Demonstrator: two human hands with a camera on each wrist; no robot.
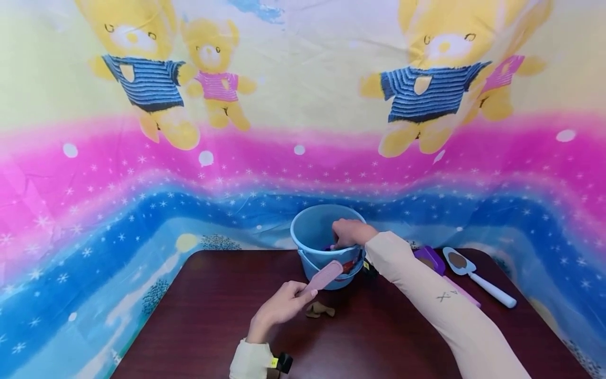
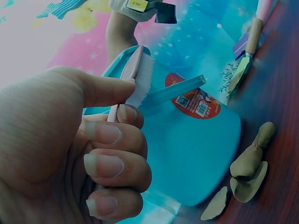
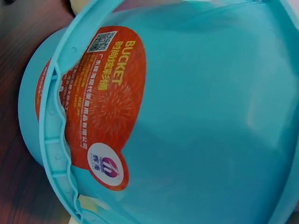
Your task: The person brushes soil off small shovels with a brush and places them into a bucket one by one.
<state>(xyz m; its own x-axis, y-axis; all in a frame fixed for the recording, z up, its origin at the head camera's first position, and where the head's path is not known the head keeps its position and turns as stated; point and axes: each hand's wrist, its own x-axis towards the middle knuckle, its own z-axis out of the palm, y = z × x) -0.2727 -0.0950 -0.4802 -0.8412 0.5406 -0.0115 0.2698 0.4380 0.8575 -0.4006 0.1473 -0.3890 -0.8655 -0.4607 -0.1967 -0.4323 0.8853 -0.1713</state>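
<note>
My left hand (image 1: 281, 305) grips a pink brush (image 1: 326, 275) by its handle in front of the bucket. White bristles (image 2: 142, 81) show on the brush in the left wrist view, with the thumb pressed along its back. The light blue bucket (image 1: 307, 231) stands upright at the back of the table, its handle hanging down across a red label (image 3: 117, 93). Over the bucket's right rim reaches my right hand (image 1: 352, 232), fingers pointing down inside. Something purple (image 1: 327, 248) shows beside those fingers; whether they hold it is hidden. The right wrist view shows only the bucket's outside.
Tan clay-like pieces (image 1: 320, 310) lie on the dark wooden table (image 1: 213, 295) before the bucket. To the right are a purple item (image 1: 432, 258), a pink strip-like item (image 1: 461, 290) and a white-handled trowel (image 1: 478, 276). A patterned cloth (image 1: 293, 105) hangs behind.
</note>
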